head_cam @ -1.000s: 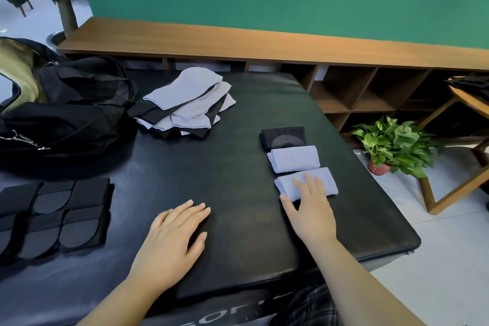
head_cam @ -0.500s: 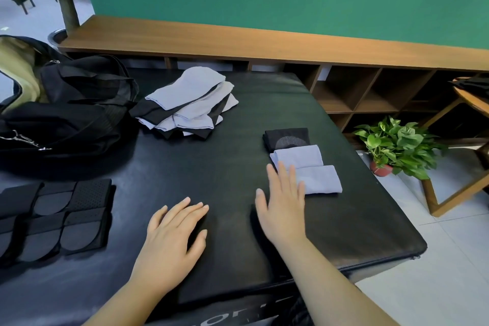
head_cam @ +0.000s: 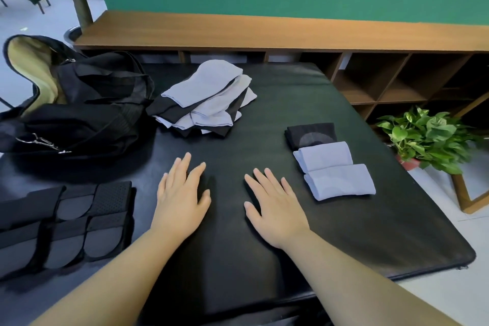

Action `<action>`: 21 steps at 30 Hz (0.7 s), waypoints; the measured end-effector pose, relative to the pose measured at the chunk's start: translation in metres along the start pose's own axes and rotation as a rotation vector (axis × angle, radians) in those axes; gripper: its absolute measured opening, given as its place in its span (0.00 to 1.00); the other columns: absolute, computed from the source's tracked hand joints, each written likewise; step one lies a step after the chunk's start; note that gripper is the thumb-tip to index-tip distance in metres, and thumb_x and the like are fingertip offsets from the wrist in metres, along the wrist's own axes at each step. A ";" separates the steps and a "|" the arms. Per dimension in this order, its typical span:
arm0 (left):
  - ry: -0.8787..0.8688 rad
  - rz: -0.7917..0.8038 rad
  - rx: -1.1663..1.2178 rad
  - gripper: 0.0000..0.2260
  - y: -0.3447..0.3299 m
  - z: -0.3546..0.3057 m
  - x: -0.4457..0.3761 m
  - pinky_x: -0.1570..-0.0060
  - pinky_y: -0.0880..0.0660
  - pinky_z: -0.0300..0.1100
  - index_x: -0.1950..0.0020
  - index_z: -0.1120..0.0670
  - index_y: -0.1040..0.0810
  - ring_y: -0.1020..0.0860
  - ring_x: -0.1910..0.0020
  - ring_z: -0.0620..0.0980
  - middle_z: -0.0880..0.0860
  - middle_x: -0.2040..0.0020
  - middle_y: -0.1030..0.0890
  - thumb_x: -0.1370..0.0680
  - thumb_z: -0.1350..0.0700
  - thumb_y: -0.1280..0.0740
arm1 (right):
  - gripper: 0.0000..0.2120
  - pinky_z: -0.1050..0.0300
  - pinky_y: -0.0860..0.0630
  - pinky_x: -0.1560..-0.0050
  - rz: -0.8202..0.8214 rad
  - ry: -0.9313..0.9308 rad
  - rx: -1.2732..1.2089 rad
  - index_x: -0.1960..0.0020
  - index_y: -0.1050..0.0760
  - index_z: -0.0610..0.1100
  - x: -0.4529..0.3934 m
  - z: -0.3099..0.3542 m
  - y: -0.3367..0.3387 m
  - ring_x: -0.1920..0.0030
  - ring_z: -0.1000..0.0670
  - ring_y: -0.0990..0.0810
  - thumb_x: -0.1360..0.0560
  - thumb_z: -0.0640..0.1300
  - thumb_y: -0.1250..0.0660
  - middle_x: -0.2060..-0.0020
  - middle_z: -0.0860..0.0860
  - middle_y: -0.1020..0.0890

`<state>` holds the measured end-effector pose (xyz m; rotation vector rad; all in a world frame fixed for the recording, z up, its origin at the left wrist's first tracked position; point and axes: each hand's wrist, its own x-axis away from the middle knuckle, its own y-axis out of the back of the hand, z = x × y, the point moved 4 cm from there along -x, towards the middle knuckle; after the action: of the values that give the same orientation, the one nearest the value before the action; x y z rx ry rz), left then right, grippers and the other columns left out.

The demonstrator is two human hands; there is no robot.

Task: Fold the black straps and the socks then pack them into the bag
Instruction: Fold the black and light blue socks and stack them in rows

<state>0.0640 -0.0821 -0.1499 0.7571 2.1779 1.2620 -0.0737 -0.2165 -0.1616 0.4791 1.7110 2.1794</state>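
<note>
From my head camera, my left hand (head_cam: 182, 193) and right hand (head_cam: 275, 206) lie flat on the black table (head_cam: 264, 246), fingers straight and slightly spread, holding nothing. Three folded socks sit in a row to my right: one black sock (head_cam: 312, 135), then two pale folded socks (head_cam: 324, 155) (head_cam: 341, 184), each touching the next. The pile of unfolded socks (head_cam: 206, 100) lies ahead, beside the open bag (head_cam: 79, 114) at far left. The black straps (head_cam: 63, 222) lie near my left arm; I cannot count them surely. I judge that pulling one sock from the pile could drag others loose, since they overlap, and my right sleeveless arm could nudge the folded row.
</note>
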 end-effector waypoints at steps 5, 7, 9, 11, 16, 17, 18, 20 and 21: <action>-0.008 -0.013 -0.098 0.27 0.014 0.013 -0.046 0.27 0.54 0.54 0.24 0.48 0.42 0.58 0.24 0.52 0.52 0.22 0.54 0.22 0.51 0.38 | 0.35 0.51 0.64 0.26 0.027 0.017 0.060 0.23 0.58 0.57 -0.001 0.000 -0.002 0.24 0.53 0.64 0.30 0.61 0.70 0.23 0.57 0.57; -0.021 -0.038 -0.139 0.27 0.024 0.015 -0.067 0.28 0.52 0.56 0.25 0.48 0.41 0.56 0.24 0.53 0.53 0.22 0.53 0.22 0.51 0.37 | 0.35 0.50 0.64 0.26 0.046 0.040 0.079 0.23 0.59 0.55 -0.002 0.000 -0.002 0.24 0.52 0.64 0.29 0.61 0.70 0.23 0.55 0.58; -0.025 -0.040 -0.192 0.27 0.032 0.016 -0.086 0.29 0.50 0.57 0.25 0.49 0.41 0.55 0.24 0.54 0.54 0.22 0.52 0.22 0.52 0.37 | 0.35 0.50 0.66 0.26 0.075 0.105 0.109 0.23 0.59 0.54 -0.005 0.002 0.000 0.24 0.51 0.65 0.29 0.61 0.68 0.23 0.53 0.59; -0.039 -0.025 -0.245 0.27 0.037 0.017 -0.102 0.29 0.49 0.57 0.24 0.51 0.42 0.54 0.24 0.55 0.54 0.22 0.51 0.22 0.52 0.37 | 0.34 0.51 0.67 0.28 0.095 0.174 0.136 0.23 0.59 0.54 -0.008 0.004 0.002 0.24 0.51 0.65 0.28 0.61 0.66 0.23 0.52 0.60; -0.040 0.060 -0.326 0.26 0.040 0.023 -0.132 0.29 0.49 0.58 0.24 0.52 0.42 0.55 0.24 0.53 0.52 0.22 0.52 0.21 0.50 0.41 | 0.31 0.50 0.63 0.26 0.051 0.212 0.140 0.23 0.50 0.52 -0.012 0.002 0.001 0.23 0.49 0.55 0.24 0.59 0.57 0.23 0.51 0.50; -0.034 0.085 -0.332 0.25 0.040 0.024 -0.136 0.30 0.50 0.59 0.25 0.52 0.41 0.56 0.24 0.52 0.52 0.22 0.52 0.21 0.50 0.41 | 0.29 0.48 0.57 0.24 0.026 0.204 0.156 0.24 0.44 0.52 -0.011 0.002 0.000 0.24 0.48 0.49 0.23 0.59 0.53 0.24 0.50 0.44; -0.028 0.110 -0.340 0.24 0.038 0.026 -0.140 0.30 0.50 0.59 0.25 0.51 0.40 0.56 0.24 0.51 0.51 0.22 0.52 0.21 0.49 0.42 | 0.28 0.47 0.52 0.25 0.007 0.192 0.168 0.25 0.40 0.51 -0.011 0.002 -0.001 0.25 0.48 0.42 0.23 0.58 0.50 0.25 0.49 0.38; -0.019 0.156 -0.363 0.23 0.036 0.027 -0.146 0.30 0.50 0.60 0.25 0.51 0.40 0.56 0.24 0.51 0.50 0.22 0.52 0.20 0.48 0.43 | 0.27 0.49 0.47 0.32 -0.024 0.183 0.181 0.27 0.36 0.51 -0.011 0.001 -0.002 0.27 0.48 0.36 0.24 0.58 0.46 0.28 0.49 0.33; -0.020 0.172 -0.375 0.24 0.035 0.027 -0.148 0.30 0.50 0.60 0.25 0.51 0.41 0.56 0.24 0.51 0.50 0.22 0.52 0.20 0.47 0.44 | 0.27 0.49 0.46 0.33 -0.034 0.187 0.183 0.27 0.36 0.51 -0.012 0.001 -0.003 0.27 0.48 0.36 0.24 0.58 0.46 0.28 0.49 0.33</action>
<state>0.1956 -0.1527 -0.1090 0.8047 1.8113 1.6789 -0.0629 -0.2204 -0.1653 0.2947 2.0133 2.1116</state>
